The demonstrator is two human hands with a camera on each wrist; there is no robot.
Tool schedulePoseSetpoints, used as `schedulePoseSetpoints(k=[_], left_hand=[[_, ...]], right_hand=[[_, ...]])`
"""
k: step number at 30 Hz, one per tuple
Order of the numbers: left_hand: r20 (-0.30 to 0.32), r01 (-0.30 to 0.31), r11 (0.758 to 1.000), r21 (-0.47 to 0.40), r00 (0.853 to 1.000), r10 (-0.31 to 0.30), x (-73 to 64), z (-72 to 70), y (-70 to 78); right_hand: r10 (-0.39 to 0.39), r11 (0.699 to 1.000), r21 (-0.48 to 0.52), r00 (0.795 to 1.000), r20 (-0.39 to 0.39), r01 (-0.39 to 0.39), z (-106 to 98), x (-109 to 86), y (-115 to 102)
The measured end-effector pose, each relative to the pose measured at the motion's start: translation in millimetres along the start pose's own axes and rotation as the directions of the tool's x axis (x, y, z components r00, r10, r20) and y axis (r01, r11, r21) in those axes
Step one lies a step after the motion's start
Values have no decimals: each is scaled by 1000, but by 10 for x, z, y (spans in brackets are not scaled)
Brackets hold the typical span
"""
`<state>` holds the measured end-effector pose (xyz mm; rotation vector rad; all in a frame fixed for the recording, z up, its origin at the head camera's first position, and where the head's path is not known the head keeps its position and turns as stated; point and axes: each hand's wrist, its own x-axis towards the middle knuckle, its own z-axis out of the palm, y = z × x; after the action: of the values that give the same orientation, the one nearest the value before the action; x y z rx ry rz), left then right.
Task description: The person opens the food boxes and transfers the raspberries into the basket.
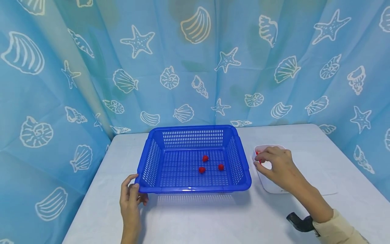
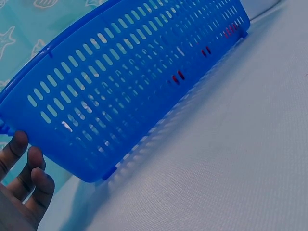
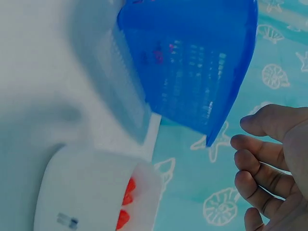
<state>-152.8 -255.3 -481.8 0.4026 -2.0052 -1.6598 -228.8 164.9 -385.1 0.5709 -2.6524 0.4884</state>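
Observation:
A blue plastic basket (image 1: 192, 188) with slotted walls stands on the table. Inside it lie three small red pieces like strawberries, one of them a red piece (image 1: 202, 169) near the middle. My left hand (image 1: 130, 198) grips the basket's near left corner, thumb and fingers at the rim. To the right is a white container (image 1: 274, 187), with red pieces (image 3: 123, 220) showing inside in the right wrist view. Over this container hovers my right hand (image 1: 278, 166), its thumb and fingers bent and apart with nothing between them.
A white cloth covers the table (image 1: 189, 223). Behind it and along the sides hangs a blue curtain (image 1: 170, 44) with shell and starfish prints. A black curved piece (image 1: 300, 222) sticks out by my right sleeve.

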Motion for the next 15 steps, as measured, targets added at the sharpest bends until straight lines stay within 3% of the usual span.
schedulePoseSetpoints(k=[3,6,15], left_hand=[[-11,10,1000,6,1000,-10,42,14,-154],[-12,17,1000,16,1000,-17,56,19,-208],[19,-13,999,-30,1000,14,-10,-16,38]], right_hand=[[32,999,-17,999,13,-32,-3,-18,90],[71,997,-32,997,21,-70,-11,-41,182],[161,987,-30,984,76,-159,29,-102,407]])
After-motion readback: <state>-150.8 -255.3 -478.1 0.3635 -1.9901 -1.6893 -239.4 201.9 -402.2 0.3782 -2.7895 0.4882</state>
